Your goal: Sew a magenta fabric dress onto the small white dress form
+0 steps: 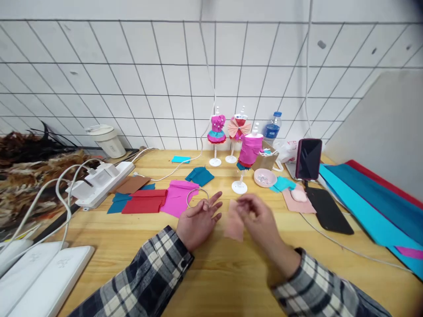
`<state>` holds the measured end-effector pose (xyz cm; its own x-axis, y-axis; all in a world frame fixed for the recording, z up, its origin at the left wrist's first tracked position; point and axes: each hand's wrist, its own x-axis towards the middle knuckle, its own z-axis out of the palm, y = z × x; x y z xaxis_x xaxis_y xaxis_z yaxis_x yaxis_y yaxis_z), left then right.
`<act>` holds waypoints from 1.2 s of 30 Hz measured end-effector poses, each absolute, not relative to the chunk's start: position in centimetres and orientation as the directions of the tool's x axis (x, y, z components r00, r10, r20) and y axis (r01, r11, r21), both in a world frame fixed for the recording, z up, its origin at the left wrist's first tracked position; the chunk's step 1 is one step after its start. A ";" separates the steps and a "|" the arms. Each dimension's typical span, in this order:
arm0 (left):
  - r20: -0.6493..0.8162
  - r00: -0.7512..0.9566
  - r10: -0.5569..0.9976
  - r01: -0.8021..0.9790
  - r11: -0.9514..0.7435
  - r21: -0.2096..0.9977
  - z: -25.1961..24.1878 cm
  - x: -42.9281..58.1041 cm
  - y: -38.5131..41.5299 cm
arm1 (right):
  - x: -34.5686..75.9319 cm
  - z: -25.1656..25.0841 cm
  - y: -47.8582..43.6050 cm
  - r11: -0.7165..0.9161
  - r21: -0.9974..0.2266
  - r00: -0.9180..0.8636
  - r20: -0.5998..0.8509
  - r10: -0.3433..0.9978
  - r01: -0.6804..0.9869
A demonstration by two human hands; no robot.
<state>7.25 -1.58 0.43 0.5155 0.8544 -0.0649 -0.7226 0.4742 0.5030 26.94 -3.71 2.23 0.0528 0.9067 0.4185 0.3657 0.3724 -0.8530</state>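
Just right of the middle, my right hand [261, 222] pinches a small pale pink piece of what looks like crepe paper [234, 226] by its upper right edge; the fingertips are slightly blurred. My left hand [200, 222] is turned partly palm up to the left of that piece, fingers loosely spread and holding nothing. Behind the left fingers lies a thin round ring [187, 198], partly hidden, over a magenta sheet [175, 198]. Beyond both hands stands a small white dress form [239, 187] wrapped in a magenta top [250, 149].
Two more dressed forms, in pink ruffles [217, 125] and a peach bow [238, 128], stand behind. Red sheets [145, 201] and a power strip [105, 185] lie left. A bead dish [265, 177], phone [309, 159], black power bank [330, 211] and cable [346, 248] are right.
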 end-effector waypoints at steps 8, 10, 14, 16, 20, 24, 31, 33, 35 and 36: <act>-0.013 0.556 0.831 -0.657 0.449 0.606 1.6 8.6 -3.6 | 23.8 1.3 -6.2 -0.116 -0.963 -0.258 -0.051 0.965 -0.243; -0.014 0.574 0.818 -0.630 0.453 0.631 1.7 9.1 -4.1 | 24.0 1.7 -6.3 -0.183 -0.927 -0.284 -0.088 0.955 -0.327; -0.026 0.575 0.817 -0.596 0.441 0.672 2.0 9.4 -4.4 | 24.4 2.4 -6.7 -0.265 -0.885 -0.320 -0.142 0.937 -0.383; -0.035 0.574 0.818 -0.581 0.437 0.687 2.1 9.4 -4.3 | 24.7 2.6 -6.7 -0.274 -0.894 -0.335 -0.152 0.930 -0.355; -0.027 0.605 0.796 -0.557 0.448 0.699 2.0 9.3 -4.1 | 25.0 3.0 -6.7 -0.303 -0.902 -0.345 -0.191 0.919 -0.307; 0.001 0.642 0.767 -0.530 0.443 0.723 1.8 9.3 -4.2 | 25.0 2.9 -6.6 -0.340 -0.902 -0.340 -0.242 0.909 -0.268; 0.043 0.613 0.789 -0.522 0.363 0.772 1.8 9.3 -4.0 | 25.1 2.4 -6.3 -0.202 -0.966 -0.250 -0.158 0.955 -0.162; 0.041 0.603 0.797 -0.524 0.357 0.773 1.8 9.2 -4.0 | 25.2 2.5 -6.4 -0.097 -0.992 -0.199 -0.078 0.977 -0.084; 0.031 0.605 0.796 -0.520 0.365 0.772 1.8 9.1 -4.0 | 25.1 2.6 -6.5 -0.011 -1.000 -0.167 -0.012 0.986 0.006; 0.025 0.609 0.793 -0.514 0.371 0.774 1.8 9.1 -4.0 | 25.1 2.7 -6.6 0.006 -0.999 -0.158 0.000 0.987 0.038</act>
<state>9.11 -4.02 1.78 0.6090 0.7928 0.0248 -0.5139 0.3706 0.7737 25.08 -6.60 2.71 -0.1584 0.9874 0.0001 0.0380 0.0062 -0.9993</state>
